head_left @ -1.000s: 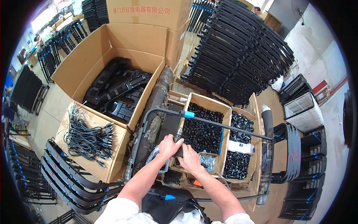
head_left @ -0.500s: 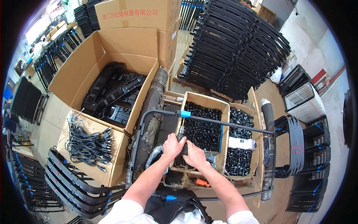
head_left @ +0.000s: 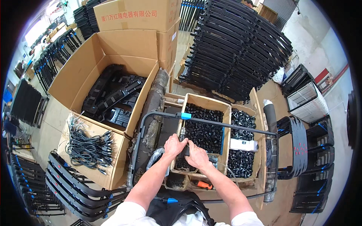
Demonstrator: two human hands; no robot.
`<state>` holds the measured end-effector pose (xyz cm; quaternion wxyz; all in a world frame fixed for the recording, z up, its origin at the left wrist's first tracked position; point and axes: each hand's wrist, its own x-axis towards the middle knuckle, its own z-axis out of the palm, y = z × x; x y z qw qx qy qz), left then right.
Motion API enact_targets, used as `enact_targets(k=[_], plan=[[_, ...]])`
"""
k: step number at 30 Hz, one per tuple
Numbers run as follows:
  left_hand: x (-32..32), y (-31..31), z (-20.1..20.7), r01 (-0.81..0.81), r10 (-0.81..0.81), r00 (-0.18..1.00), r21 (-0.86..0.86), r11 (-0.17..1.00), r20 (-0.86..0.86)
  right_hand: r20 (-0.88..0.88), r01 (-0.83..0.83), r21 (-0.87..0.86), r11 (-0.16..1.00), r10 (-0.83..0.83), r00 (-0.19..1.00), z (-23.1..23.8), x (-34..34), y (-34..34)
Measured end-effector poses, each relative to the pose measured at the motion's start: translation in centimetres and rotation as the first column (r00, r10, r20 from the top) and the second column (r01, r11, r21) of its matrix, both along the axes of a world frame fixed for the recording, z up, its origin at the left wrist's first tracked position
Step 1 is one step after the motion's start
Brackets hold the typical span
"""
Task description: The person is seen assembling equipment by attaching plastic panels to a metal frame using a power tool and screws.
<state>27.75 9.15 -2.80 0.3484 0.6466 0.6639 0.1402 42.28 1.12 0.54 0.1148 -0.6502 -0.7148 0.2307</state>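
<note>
A black tubular frame [head_left: 233, 128] with rounded corners lies across the workbench in front of me, a blue clip [head_left: 186, 116] on its far bar. Both my hands are closed around a dark power screwdriver [head_left: 186, 151]. Its metal nose [head_left: 183, 132] points away from me, toward the far bar just below the blue clip; whether the tip touches the bar I cannot tell. My left hand [head_left: 175, 146] wraps the front of the tool, near the nose. From the right, my right hand [head_left: 197, 155] grips its rear part. Fingers hide most of the screwdriver's body.
Under the frame stand a bin of small black parts [head_left: 229, 113] and another bin [head_left: 258, 167] of similar parts. An orange-handled tool [head_left: 204, 185] lies nearer me. Left are a carton [head_left: 154, 73] of black mouldings and bundled cables [head_left: 88, 147]. Stacked black frames [head_left: 241, 49] rise beyond.
The view has shifted very slightly. Both hands keep the same grip on the screwdriver, and the frame stays in place.
</note>
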Motion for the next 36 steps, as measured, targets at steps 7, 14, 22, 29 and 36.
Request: enact_targets(k=[7, 14, 22, 29, 36], plan=[[0.1, 0.4, 0.4, -0.001, 0.001, 1.000, -0.010, 1.000, -0.024, -0.043, 0.021, -0.044, 0.999, -0.023, 0.999, -1.0, 0.4, 0.2], [0.6, 0.7, 1.7, 0.010, -0.011, 0.998, -0.020, 1.000, -0.066, -0.079, 0.012, -0.020, 1.000, -0.014, 0.997, -2.1, 1.0, 0.4], [0.7, 1.4, 1.3, 0.016, -0.018, 0.998, -0.031, 0.999, -0.059, -0.093, 0.027, -0.064, 0.998, -0.033, 0.995, -2.1, 1.3, 0.9], [0.8, 1.7, 1.5, 0.009, -0.010, 0.997, -0.023, 1.000, -0.072, -0.100, 0.031, -0.100, 0.994, -0.041, 0.994, -1.8, 1.3, 1.4], [0.7, 2.0, 1.1, 0.013, -0.013, 0.998, 0.005, 1.000, -0.055, -0.101, 0.060, -0.088, 0.994, -0.069, 0.993, -2.3, 1.3, 1.7]])
